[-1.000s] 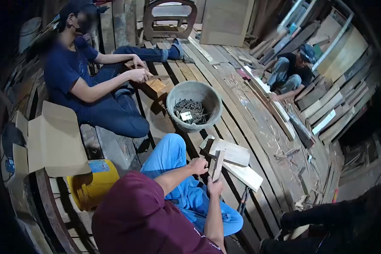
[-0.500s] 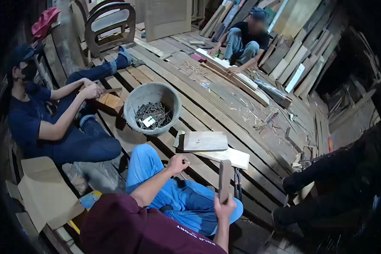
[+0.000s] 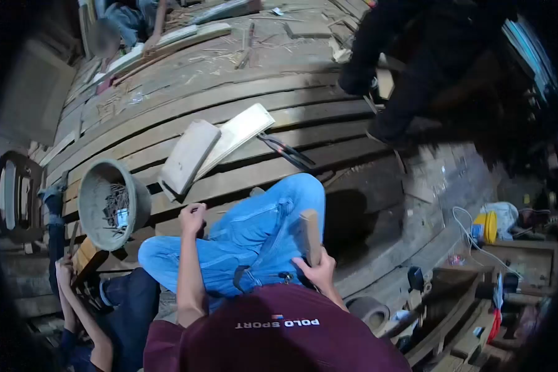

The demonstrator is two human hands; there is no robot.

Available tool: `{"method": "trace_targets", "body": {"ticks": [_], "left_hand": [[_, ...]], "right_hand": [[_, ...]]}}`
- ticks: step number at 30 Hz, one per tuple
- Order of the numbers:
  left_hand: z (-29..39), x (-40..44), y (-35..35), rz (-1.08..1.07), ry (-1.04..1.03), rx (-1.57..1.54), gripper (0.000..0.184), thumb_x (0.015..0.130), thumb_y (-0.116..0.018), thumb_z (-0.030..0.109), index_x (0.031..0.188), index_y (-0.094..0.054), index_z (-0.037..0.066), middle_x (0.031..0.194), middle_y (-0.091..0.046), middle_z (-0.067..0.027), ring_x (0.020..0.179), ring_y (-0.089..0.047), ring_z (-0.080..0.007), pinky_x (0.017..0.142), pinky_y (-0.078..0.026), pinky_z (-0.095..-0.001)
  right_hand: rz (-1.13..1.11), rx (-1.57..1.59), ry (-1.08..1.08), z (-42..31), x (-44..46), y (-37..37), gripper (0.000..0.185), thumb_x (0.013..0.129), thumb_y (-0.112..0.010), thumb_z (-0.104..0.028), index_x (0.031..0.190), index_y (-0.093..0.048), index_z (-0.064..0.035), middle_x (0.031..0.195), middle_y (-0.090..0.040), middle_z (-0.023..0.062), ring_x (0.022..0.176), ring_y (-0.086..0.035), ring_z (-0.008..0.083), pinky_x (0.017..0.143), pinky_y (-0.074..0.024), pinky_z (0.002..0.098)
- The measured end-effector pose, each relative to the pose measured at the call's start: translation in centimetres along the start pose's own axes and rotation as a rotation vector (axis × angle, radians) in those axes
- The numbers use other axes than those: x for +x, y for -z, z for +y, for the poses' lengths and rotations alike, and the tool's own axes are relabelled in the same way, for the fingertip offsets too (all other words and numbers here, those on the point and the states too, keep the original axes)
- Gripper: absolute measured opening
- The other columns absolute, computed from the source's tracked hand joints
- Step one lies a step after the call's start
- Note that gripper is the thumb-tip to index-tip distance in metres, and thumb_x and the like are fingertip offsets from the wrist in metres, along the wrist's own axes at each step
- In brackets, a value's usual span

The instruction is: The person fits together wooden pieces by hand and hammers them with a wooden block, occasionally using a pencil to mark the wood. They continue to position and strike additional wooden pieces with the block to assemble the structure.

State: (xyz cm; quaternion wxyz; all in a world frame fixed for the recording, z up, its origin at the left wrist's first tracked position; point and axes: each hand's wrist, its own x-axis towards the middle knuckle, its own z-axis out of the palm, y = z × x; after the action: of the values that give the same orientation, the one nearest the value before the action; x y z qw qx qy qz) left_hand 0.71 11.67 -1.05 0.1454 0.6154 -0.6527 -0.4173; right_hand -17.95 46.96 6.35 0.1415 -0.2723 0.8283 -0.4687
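My right hand (image 3: 319, 271) is wrapped round the lower end of a narrow wooden block (image 3: 311, 234), which stands upright over my jeans. To the left, my left hand (image 3: 192, 218) is raised above my bent leg, its fingers curled together; what they hold, if anything, is too small to tell. Beyond that hand, a thick board (image 3: 191, 155) rests partly on a paler flat board (image 3: 242, 133) on the slatted floor. Pliers with dark and red handles (image 3: 285, 150) lie beside the pale board. Left of the boards stands a grey bucket (image 3: 139, 201) with many nails inside.
At lower left a co-worker's hands (image 3: 64, 270) are beside a wood block (image 3: 87, 255). Another person (image 3: 133, 25) crouches at upper left by long planks (image 3: 180, 43). Dark-clothed legs (image 3: 409, 93) are at upper right. A tape roll (image 3: 369, 312) and crates are at lower right.
The view has turned right and down. Since the earliest frame, my left hand has moved away from the narrow block, which stays in my right hand.
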Motion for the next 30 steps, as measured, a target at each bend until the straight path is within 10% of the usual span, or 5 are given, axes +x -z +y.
{"method": "trace_targets", "body": {"ticks": [9, 17, 30], "left_hand": [[-2.3, 0.8, -1.4, -0.057, -0.131, -0.035, 0.028, 0.083, -0.075, 0.022, 0.098, -0.074, -0.001, 0.077, -0.074, -0.0107, 0.072, -0.069, -0.0132, 0.070, -0.055, -0.0303], [-3.7, 1.1, -1.7, -0.008, -0.094, 0.414, 0.029, 0.081, -0.070, 0.032, 0.100, -0.075, 0.010, 0.094, -0.071, -0.0218, 0.092, -0.069, -0.0398, 0.080, -0.054, -0.0466], [-5.3, 2.8, -2.6, 0.010, 0.072, 0.528, 0.023, 0.082, -0.070, 0.030, 0.088, -0.073, 0.009, 0.089, -0.072, -0.0183, 0.091, -0.069, -0.0362, 0.082, -0.054, -0.0470]], "right_hand": [[-0.074, -0.114, 0.143, 1.8, 2.4, -0.1, 0.045, 0.076, -0.086, -0.035, 0.082, -0.059, -0.0004, 0.066, -0.065, 0.0187, 0.059, -0.069, 0.0342, 0.052, -0.0522, 0.0398], [-0.110, 0.036, 0.062, 2.1, 3.4, -0.4, 0.041, 0.076, -0.087, -0.032, 0.087, -0.062, -0.0017, 0.073, -0.068, 0.0192, 0.065, -0.072, 0.0305, 0.056, -0.0528, 0.0381], [-0.178, -0.060, 0.067, 4.9, 4.5, -1.3, 0.043, 0.075, -0.087, -0.019, 0.104, -0.061, 0.0002, 0.081, -0.068, 0.0213, 0.075, -0.074, 0.0300, 0.062, -0.0544, 0.0369]]}}
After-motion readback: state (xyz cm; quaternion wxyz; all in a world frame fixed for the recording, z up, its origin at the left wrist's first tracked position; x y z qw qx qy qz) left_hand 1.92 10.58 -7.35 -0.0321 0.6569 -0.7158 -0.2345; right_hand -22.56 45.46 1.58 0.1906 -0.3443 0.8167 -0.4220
